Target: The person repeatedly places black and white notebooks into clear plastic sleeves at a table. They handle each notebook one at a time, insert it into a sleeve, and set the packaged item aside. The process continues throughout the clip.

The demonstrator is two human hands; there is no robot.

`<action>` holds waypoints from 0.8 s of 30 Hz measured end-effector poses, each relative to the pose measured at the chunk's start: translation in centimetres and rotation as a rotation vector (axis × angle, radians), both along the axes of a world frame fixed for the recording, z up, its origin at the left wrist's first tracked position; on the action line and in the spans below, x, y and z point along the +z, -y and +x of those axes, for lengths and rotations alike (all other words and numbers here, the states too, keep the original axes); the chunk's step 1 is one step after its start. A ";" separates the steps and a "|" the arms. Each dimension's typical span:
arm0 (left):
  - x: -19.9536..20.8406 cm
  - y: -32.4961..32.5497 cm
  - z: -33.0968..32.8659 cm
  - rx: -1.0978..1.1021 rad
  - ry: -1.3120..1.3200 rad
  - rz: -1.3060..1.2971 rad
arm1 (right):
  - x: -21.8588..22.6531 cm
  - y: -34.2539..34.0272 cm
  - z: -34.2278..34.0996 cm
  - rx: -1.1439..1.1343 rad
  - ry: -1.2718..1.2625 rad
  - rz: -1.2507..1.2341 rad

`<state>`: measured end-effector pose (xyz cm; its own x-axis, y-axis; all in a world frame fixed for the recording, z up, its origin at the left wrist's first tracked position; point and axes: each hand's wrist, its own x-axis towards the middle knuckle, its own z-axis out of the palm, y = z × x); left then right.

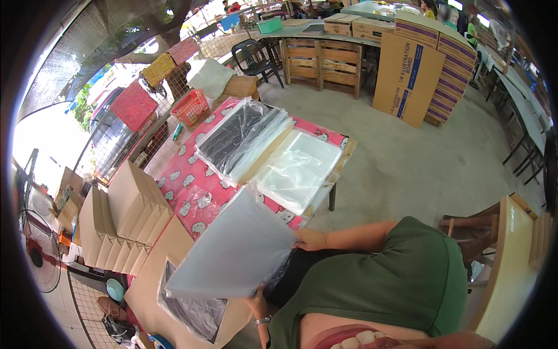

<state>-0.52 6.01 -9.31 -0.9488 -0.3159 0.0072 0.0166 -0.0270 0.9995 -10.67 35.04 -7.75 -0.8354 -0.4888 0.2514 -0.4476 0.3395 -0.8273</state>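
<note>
A large, pale grey rectangular stack (232,250) in clear plastic stands tilted between my hands, above the table's near end. My left hand (256,303), with a wristwatch on its wrist, is closed on the lower near corner. At the right edge my right hand (311,239) grips the same plastic-wrapped stack. Partly under it lies a dark sheet in clear plastic (195,314) on brown cardboard (145,291). Beyond are a pile of clear plastic sleeves (302,168) and dark boards in clear plastic (235,131), both on a pink patterned tablecloth (177,180).
Folded brown cardboard pieces (125,224) are piled at the left, with a fan (43,256) beyond them. A red basket (190,107) sits at the table's far left. Tall stacked cartons (410,78) and a black chair (256,58) stand farther off. A wooden table (505,273) is at right.
</note>
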 end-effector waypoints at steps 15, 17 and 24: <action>0.6 -0.9 -0.2 0.082 0.028 -0.019 | -4.0 0.8 -0.5 -0.166 0.020 0.022; 0.7 -1.0 -0.2 0.076 0.038 -0.073 | -4.2 0.7 -0.7 -0.154 -0.025 0.013; 1.6 -0.7 0.3 0.076 0.029 -0.134 | -3.8 1.1 -0.6 -0.168 -0.101 -0.020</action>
<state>-0.21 6.70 -7.71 -0.9226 -0.3848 0.0270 -0.0153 0.1065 0.9942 -11.23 33.95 -11.54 -0.8750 -0.3386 0.3460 -0.4668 0.4002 -0.7887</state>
